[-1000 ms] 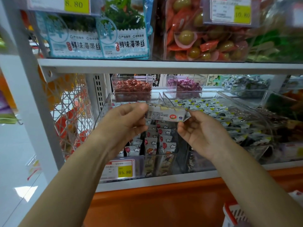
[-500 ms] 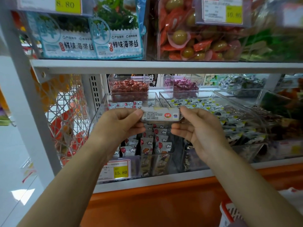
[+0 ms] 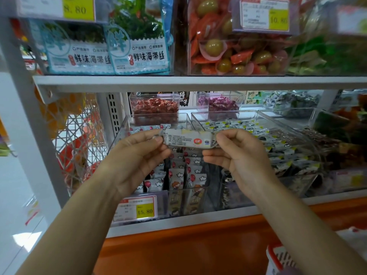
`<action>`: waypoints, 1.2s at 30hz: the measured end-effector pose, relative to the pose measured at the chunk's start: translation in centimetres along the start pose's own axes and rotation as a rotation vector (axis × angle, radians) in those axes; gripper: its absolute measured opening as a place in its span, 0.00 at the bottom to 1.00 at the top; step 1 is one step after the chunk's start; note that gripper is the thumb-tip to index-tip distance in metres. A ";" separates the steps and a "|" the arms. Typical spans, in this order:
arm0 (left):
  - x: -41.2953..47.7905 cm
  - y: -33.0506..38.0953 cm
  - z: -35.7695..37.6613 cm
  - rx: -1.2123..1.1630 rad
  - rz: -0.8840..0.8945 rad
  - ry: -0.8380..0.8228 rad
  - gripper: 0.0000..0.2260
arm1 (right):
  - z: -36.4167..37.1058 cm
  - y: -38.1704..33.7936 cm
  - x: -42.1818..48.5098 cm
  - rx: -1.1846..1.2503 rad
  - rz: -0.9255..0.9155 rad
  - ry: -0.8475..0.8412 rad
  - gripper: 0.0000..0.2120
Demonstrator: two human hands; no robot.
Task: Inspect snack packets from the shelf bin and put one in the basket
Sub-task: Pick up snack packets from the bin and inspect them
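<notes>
A small white snack packet (image 3: pixel 186 139) with fine print and a red logo is held level in front of the shelf. My left hand (image 3: pixel 137 157) pinches its left end and my right hand (image 3: pixel 236 155) pinches its right end. Right behind and below it stands the clear shelf bin (image 3: pixel 119 133) full of similar white packets with red balloons and clouds. The red and white basket (image 3: pixel 275 257) shows only as a corner at the bottom right, under my right forearm.
A second clear bin (image 3: pixel 278 124) of black and white packets stands to the right. Smaller tubs of red (image 3: pixel 155 108) and purple (image 3: pixel 218 104) sweets sit behind. Above, a white shelf (image 3: pixel 198 81) carries seaweed bags and olive packets. A price tag (image 3: pixel 137 209) reads 15.80.
Both hands and the packet have stayed almost in place, with the packet sinking slightly in view. My head has shifted a little, so the shelf sits further right.
</notes>
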State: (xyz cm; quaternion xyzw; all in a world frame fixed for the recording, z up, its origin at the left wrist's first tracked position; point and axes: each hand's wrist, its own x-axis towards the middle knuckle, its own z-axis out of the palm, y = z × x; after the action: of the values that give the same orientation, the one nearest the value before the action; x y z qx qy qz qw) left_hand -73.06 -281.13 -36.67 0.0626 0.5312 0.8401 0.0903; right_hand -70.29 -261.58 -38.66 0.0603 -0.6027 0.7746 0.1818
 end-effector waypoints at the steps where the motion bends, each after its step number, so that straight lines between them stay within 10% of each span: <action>1: 0.0 0.1 0.0 -0.027 -0.032 -0.008 0.10 | 0.0 0.0 0.0 -0.061 -0.027 -0.008 0.03; 10: -0.2 -0.3 0.4 0.056 -0.080 -0.006 0.07 | 0.1 0.0 -0.2 -0.249 -0.168 -0.090 0.19; 36: 0.1 -1.4 1.1 0.409 0.156 -0.092 0.08 | 0.8 1.2 0.0 -0.146 -0.072 0.062 0.06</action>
State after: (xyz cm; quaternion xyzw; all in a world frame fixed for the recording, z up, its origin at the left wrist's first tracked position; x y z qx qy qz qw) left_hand -72.85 -279.56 -37.52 0.1590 0.6794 0.7155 0.0346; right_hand -70.87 -262.57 -39.57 0.0443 -0.6489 0.7232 0.2320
